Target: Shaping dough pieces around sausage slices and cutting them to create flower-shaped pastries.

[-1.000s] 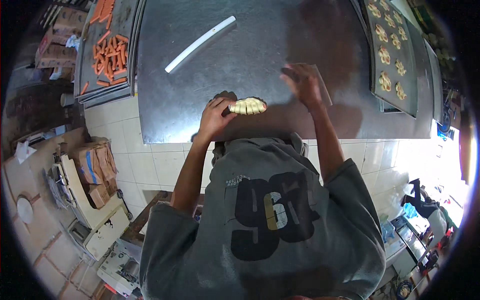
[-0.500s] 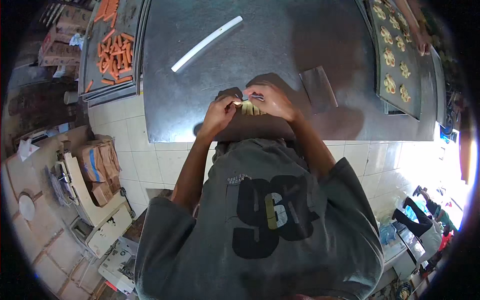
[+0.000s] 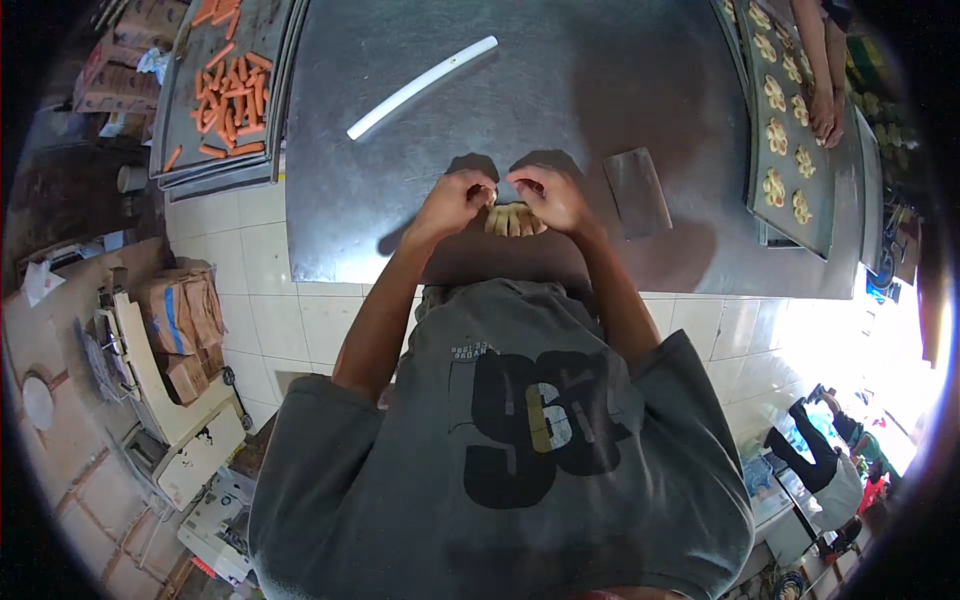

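Note:
A slit piece of pale dough (image 3: 515,222) lies near the front edge of the metal table (image 3: 400,70), with its strips pointing toward me. My left hand (image 3: 458,203) pinches its upper left end. My right hand (image 3: 548,200) has its fingers curled onto its upper right part; the fingertips are partly hidden. To the right lies a flat scraper (image 3: 637,192). Farther back a white rod (image 3: 422,88) lies diagonally on the table.
At left, stacked trays hold several sausages (image 3: 232,100). At right, a tray (image 3: 815,237) holds shaped dough pieces (image 3: 775,135), with another person's hands (image 3: 826,118) at its edge. Cardboard boxes (image 3: 185,380) stand lower left; other people (image 3: 830,470) are lower right.
My right hand came from beside the scraper to join my left on the dough. Both hands now sit slightly farther apart than half a second ago. Another person's hands appeared at the right tray.

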Tool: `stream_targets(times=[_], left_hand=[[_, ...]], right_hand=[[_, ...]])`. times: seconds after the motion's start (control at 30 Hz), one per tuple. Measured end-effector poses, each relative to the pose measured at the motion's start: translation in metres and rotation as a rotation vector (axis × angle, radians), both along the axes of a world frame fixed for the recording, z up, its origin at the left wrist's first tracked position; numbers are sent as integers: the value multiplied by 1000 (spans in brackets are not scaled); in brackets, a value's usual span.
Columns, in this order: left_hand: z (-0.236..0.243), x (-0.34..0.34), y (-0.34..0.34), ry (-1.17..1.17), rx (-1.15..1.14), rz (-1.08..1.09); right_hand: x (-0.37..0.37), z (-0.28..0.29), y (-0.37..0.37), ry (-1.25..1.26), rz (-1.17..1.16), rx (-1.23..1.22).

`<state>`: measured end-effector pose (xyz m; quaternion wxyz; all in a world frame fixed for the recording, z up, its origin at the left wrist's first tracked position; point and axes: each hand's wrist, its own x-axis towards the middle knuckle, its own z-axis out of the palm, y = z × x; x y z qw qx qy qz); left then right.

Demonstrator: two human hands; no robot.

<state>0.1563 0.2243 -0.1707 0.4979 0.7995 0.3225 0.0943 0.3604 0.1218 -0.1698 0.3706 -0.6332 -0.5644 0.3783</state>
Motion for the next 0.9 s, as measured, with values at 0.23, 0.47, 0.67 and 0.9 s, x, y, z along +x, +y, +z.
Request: stream_targets(times=[0.23, 0.47, 0.67, 0.9], left_hand=[[6, 3, -9, -40, -129, 111], [4, 11, -6, -143, -95, 80], [1, -20, -27, -136, 48, 383], [-5, -23, -70, 3, 5, 523]], right_hand=[[4, -1, -11, 81, -35, 13], [-10, -19, 4, 201, -26, -3], [-14, -9, 31, 84, 123, -146], [-23, -11, 39, 156, 225, -123]])
